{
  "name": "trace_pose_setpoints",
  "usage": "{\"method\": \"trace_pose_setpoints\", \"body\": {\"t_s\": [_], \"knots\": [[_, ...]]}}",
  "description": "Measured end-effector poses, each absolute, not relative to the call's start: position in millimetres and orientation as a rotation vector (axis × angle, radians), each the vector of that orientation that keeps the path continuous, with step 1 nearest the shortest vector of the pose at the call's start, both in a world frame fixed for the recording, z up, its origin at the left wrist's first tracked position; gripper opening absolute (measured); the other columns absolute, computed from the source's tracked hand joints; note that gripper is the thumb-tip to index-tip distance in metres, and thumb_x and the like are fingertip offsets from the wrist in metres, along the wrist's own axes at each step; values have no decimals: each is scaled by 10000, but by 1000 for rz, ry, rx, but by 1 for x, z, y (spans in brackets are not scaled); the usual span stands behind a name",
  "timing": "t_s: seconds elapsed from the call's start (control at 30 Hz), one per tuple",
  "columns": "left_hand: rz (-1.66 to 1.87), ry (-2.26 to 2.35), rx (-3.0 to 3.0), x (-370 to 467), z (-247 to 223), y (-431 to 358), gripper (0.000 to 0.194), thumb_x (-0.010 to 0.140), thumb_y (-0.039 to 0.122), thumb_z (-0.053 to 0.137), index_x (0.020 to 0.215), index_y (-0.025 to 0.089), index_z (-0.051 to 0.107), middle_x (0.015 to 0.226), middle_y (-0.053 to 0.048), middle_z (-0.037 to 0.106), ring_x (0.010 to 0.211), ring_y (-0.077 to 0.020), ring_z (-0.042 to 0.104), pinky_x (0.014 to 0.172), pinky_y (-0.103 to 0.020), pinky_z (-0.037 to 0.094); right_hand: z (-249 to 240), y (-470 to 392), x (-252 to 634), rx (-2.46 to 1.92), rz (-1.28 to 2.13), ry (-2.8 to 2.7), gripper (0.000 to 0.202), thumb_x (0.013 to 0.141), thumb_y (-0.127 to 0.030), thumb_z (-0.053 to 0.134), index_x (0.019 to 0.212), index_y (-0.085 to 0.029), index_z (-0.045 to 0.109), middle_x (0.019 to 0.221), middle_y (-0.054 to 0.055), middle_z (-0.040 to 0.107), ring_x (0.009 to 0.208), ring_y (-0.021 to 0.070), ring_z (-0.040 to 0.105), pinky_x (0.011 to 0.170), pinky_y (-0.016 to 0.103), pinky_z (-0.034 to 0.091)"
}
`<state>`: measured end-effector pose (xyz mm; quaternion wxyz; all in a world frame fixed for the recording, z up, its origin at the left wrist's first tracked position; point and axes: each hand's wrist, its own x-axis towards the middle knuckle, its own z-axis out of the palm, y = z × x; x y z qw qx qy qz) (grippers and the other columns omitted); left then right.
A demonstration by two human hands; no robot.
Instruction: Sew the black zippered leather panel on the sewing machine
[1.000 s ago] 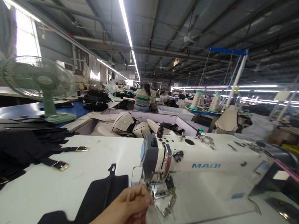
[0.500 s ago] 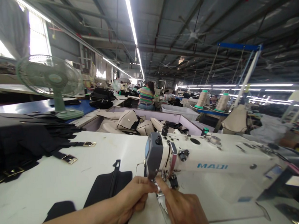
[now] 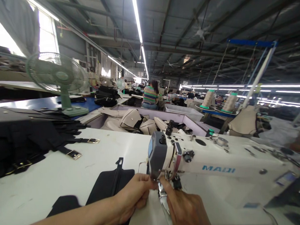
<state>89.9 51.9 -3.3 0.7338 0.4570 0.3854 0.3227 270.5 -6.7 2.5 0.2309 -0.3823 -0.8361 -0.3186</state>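
A white MAQI sewing machine (image 3: 216, 162) stands on the white table (image 3: 68, 175). My left hand (image 3: 133, 196) and my right hand (image 3: 186, 210) meet under its grey head (image 3: 158, 153), fingertips pinched together at the needle and presser foot. What the fingers pinch is too small to tell. A black leather piece with a zip (image 3: 110, 185) lies flat just left of my left hand.
A pile of black straps with gold buckles (image 3: 29, 141) covers the table's left side. Behind stand a green fan (image 3: 59, 80), a trough of beige bag parts (image 3: 133, 121) and thread cones (image 3: 209, 98). A person in a striped shirt (image 3: 150, 96) sits far back.
My right hand has come into view and joined the left at the needle. The view has shifted slightly to the left and down.
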Motion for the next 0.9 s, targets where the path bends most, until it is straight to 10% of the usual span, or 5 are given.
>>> {"method": "trace_pose_setpoints", "body": {"t_s": [0.5,0.67,0.77,0.9], "knots": [[717,916,1356,91,-9,48,276,799,411,542,632,191,541,427,78,283,404,-101,223,412,-257,192,6,-17,271,-1022,-825,-2425,393,900,-37,357,1269,-34,490,655,46,630,483,159,603,411,257,376],[692,643,2243,62,14,22,145,899,208,518,859,195,657,836,-49,643,709,-169,530,612,-289,331,-15,-30,272,-1325,342,-1958,281,989,-362,421,1168,-188,550,701,-3,643,397,85,534,390,178,364],[457,255,3023,53,27,13,133,916,137,500,923,198,617,841,-42,662,673,-176,553,556,-325,328,-19,-23,260,-1325,1189,-1591,570,859,-705,453,982,-156,541,667,8,592,356,73,426,332,176,277],[594,360,2998,54,32,14,200,916,235,569,1114,202,564,1202,-102,625,1017,-235,605,762,-300,449,-12,-20,257,-1237,1339,-1571,548,770,-719,566,765,-181,463,551,-26,487,429,84,426,416,180,295]]}}
